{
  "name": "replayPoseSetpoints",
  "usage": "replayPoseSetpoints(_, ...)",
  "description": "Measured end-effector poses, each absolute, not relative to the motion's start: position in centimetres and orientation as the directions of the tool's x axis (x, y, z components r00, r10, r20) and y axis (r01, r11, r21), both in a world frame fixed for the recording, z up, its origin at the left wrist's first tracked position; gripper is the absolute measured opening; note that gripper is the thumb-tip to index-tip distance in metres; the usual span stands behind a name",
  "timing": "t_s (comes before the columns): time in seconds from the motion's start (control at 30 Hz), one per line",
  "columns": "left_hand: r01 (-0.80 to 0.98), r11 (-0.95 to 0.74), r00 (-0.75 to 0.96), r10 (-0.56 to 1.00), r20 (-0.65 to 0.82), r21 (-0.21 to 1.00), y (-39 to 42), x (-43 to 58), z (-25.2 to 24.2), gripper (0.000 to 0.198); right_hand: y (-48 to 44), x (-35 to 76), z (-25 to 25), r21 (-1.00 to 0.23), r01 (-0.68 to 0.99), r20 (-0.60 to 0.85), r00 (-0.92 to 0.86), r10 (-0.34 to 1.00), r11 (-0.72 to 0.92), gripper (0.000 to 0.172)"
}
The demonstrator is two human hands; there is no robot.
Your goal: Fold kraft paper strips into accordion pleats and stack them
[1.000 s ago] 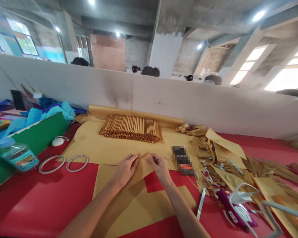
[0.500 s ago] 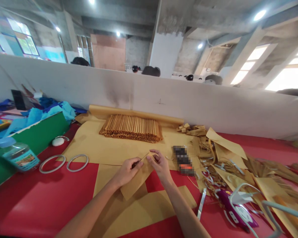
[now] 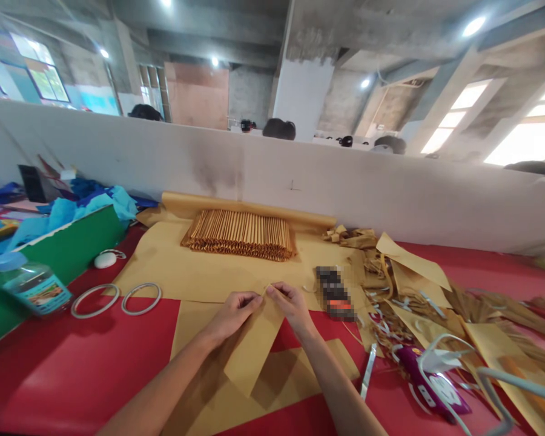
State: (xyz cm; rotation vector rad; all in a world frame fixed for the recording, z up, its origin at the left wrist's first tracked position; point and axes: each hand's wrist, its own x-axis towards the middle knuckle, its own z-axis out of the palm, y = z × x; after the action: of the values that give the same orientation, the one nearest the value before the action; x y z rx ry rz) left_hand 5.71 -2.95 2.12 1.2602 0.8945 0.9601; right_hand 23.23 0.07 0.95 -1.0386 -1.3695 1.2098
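Note:
Between both hands is a strip of brown paper [image 3: 254, 348], pinched near its far end and hanging down toward me. My left hand [image 3: 237, 312] grips its left edge between thumb and fingers. My right hand [image 3: 291, 303] pinches the right corner of the same end, thumb close to the left one. Under the strip lies a larger brown paper sheet [image 3: 200, 399] on the red tabletop [image 3: 118, 357]. Beyond the hands, a block of pleated brown paper [image 3: 240, 235] rests on another wide brown sheet [image 3: 163, 266].
Two pale rings [image 3: 95, 301], a bottle [image 3: 36, 284] and a green board [image 3: 91, 242] are at left. At right lie a blurred dark phone-like object [image 3: 333, 293], a cutter knife [image 3: 369, 369], a purple power strip [image 3: 431, 384] and paper scraps [image 3: 418, 272]. A white partition [image 3: 345, 188] stands behind.
The strip has turned to hang more steeply and shows more of its face. My right hand's fingers have closed in, lower and nearer to my left hand.

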Motion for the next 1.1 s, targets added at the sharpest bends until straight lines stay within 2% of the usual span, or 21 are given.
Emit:
replayPoseSetpoints(0.17, 0.029, -0.047, 0.359, 0.933, 0.033, 0.998, -2.8, 5.5, 1.9, 0.053, 0.1, 23.3, 0.9, -0.988, 0.007, 0.154, -0.12, 0.981, 0.156, 0.041)
replayPoseSetpoints(0.4, 0.073, -0.133, 0.323, 0.941, 0.103, 0.988, -2.2, 5.6, 1.0, 0.046, 0.3, 23.1, 0.8, -0.973, 0.074, 0.21, -0.117, 0.971, 0.219, 0.041)
replayPoseSetpoints(0.6, 0.126, -0.118, 0.299, 0.951, 0.076, 0.985, -2.0, 5.4, 1.0, 0.046, 0.3, 23.1, 1.0, -0.942, 0.134, 0.283, -0.175, 0.943, 0.307, 0.039)
replayPoseSetpoints(0.77, 0.053, -0.066, 0.292, 0.955, 0.048, 0.996, -1.9, 5.2, 1.3, 0.041, 0.0, 23.1, 1.2, -0.943, 0.146, 0.272, -0.179, 0.945, 0.299, 0.04)
replayPoseSetpoints(0.93, 0.149, -0.123, 0.244, 0.966, 0.084, 0.981, -1.8, 5.1, 1.3, 0.037, -0.3, 22.9, 1.4, -0.925, 0.182, 0.298, -0.198, 0.934, 0.333, 0.035)
replayPoseSetpoints(1.1, 0.158, -0.172, 0.246, 0.961, 0.13, 0.972, -1.7, 5.1, 1.2, 0.036, -0.5, 22.5, 1.3, -0.902, 0.231, 0.312, -0.233, 0.921, 0.364, 0.031)
